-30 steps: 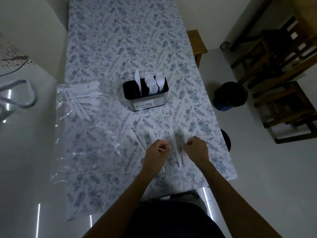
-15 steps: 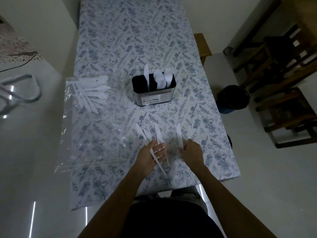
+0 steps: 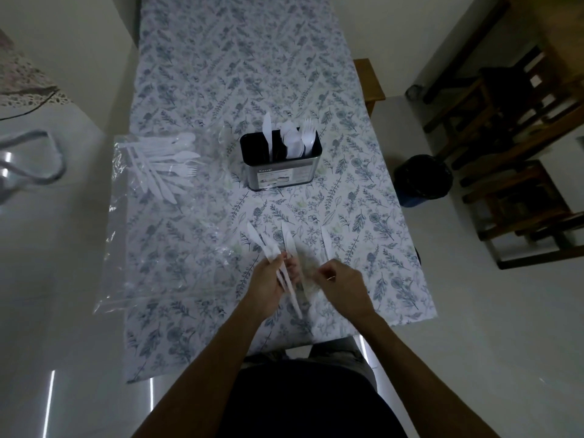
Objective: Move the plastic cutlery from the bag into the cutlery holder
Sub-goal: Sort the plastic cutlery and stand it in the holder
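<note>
Left hand closed around a bundle of white plastic knives, blades fanning away from the body, handles trailing back past the palm. Right hand just beside it, fingers pinched together near the bundle; whether anything sits between them cannot be told, since the spot is blurred. One more knife flat on the counter, just beyond the right hand.

Cutlery holder upright in the middle of the floral cloth, well beyond both hands: a single knife standing in the left part, spoons in the middle, forks at the right. Clear plastic bag spread flat to the left, overhanging the counter edge, with the remaining cutlery heaped at its far end, level with the holder and well apart from the hands.

Dark bin on the floor to the right of the counter.
</note>
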A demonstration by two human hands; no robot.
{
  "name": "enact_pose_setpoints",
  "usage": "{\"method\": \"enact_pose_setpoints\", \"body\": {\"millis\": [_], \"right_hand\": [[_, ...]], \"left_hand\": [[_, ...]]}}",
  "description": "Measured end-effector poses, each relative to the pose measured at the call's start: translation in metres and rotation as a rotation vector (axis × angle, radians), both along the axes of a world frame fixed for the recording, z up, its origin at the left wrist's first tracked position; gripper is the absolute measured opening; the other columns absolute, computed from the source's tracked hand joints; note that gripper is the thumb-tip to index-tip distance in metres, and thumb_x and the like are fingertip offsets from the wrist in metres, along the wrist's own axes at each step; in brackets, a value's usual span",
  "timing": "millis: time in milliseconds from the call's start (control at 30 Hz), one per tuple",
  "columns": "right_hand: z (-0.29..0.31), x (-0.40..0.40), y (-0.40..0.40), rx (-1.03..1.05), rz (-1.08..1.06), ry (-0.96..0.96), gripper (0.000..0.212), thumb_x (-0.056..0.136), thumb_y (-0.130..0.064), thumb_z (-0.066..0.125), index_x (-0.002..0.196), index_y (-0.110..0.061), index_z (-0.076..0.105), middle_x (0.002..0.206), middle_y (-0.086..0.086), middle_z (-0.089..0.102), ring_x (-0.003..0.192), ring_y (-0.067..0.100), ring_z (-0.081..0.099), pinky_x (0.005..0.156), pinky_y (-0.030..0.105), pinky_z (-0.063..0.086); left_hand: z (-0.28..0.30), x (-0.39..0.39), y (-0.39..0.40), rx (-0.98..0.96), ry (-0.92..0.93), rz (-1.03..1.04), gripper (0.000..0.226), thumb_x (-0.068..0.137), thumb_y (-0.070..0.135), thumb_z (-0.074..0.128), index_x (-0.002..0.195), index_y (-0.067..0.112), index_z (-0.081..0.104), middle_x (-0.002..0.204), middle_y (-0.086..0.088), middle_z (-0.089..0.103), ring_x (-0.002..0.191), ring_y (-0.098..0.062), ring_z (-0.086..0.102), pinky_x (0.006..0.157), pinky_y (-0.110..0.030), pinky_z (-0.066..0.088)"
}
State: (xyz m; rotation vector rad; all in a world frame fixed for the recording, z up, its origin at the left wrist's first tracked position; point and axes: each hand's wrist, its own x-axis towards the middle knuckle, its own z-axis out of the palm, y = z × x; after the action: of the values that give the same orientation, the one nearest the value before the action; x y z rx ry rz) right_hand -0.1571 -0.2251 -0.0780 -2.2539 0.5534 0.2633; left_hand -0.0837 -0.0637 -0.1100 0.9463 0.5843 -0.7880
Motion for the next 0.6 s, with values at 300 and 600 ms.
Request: {"method": "enact_pose_setpoints", "body": {"millis": [300, 600], "right_hand": [[-0.020, 0.005, -0.015, -0.139, 0.053, 0.114, 0.009, 0.090, -0.016, 0.069, 0.094, -0.010, 0.064, 0.087, 0.005, 0.068, 0.078, 0.017, 0.066, 0.069, 0.026, 0.056], [-0.022, 0.008, 0.019, -0.007, 0.062, -0.012, 0.029, 0.094, -0.038, 0.067, 0.080, -0.012, 0.065, 0.070, 0.002, 0.067, 0.062, 0.017, 0.065, 0.061, 0.029, 0.054]], "left_hand": [[0.001, -0.007, 0.005, 0.154, 0.044, -0.010, 0.019, 0.106, 0.019, 0.053, 0.089, 0.010, 0.054, 0.072, -0.008, 0.059, 0.057, -0.020, 0.058, 0.055, -0.031, 0.051], [0.010, -0.006, 0.009, 0.448, -0.236, 0.103, 0.040, 0.106, 0.036, 0.053, 0.076, 0.009, 0.057, 0.057, -0.001, 0.056, 0.045, -0.013, 0.053, 0.048, -0.031, 0.049]]}}
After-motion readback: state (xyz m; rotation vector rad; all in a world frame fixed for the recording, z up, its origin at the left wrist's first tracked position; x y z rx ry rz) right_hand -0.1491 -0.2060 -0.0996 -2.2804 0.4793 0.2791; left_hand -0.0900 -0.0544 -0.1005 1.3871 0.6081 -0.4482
